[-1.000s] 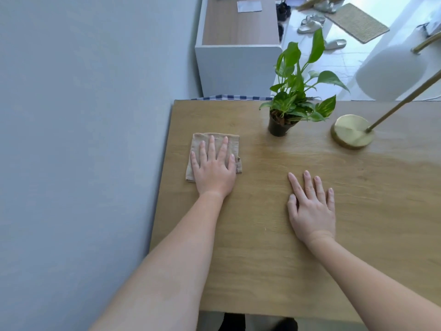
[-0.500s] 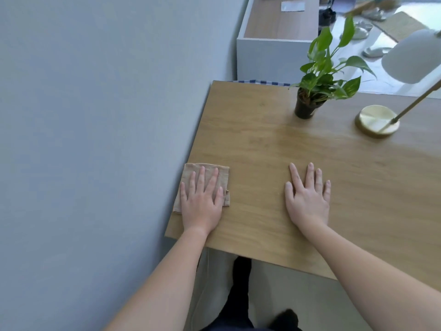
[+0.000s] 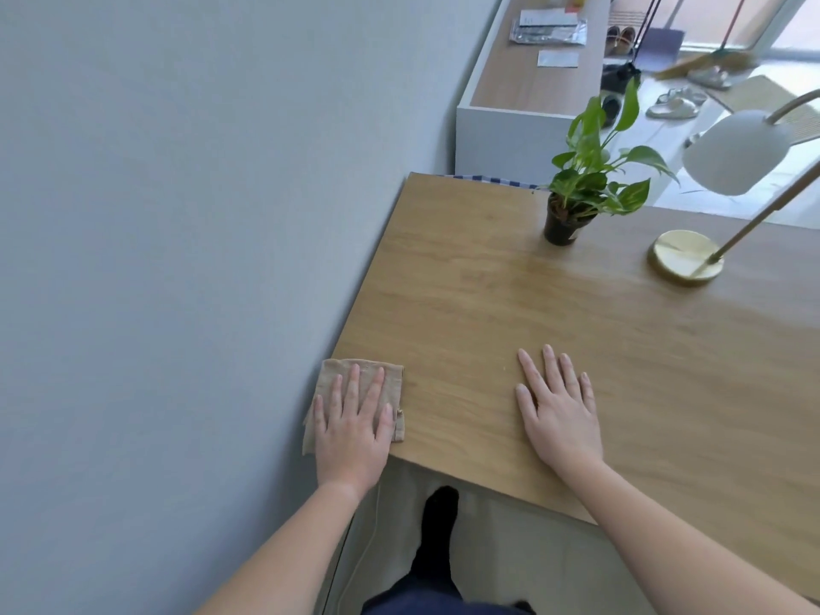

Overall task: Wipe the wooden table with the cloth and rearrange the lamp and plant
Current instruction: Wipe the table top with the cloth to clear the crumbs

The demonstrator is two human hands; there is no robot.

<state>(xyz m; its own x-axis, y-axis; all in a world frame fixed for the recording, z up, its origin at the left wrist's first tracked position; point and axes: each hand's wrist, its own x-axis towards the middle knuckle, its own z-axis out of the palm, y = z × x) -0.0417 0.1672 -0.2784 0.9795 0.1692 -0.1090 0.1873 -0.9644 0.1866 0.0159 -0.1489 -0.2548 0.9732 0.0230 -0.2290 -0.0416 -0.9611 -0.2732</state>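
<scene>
At the near left corner of a wooden table (image 3: 510, 304), pushed against a grey-blue wall (image 3: 177, 215), a person's left hand (image 3: 352, 426) lies flat with straight, spread fingers on a folded beige cloth (image 3: 355, 370), pressing it down where the tabletop meets its front and wall-side edges; part of the cloth hangs past the corner. The right hand (image 3: 559, 408) rests palm down on bare wood to the right, fingers straight and slightly apart, holding nothing. Toward the far edge stands a small green plant (image 3: 594, 170) in a black pot. Just to its right sits the round brass base of a lamp (image 3: 685, 257), whose slanted brass stem rises to a white shade above. Beyond the table stands a white cabinet (image 3: 501, 139) with a wood top.
</scene>
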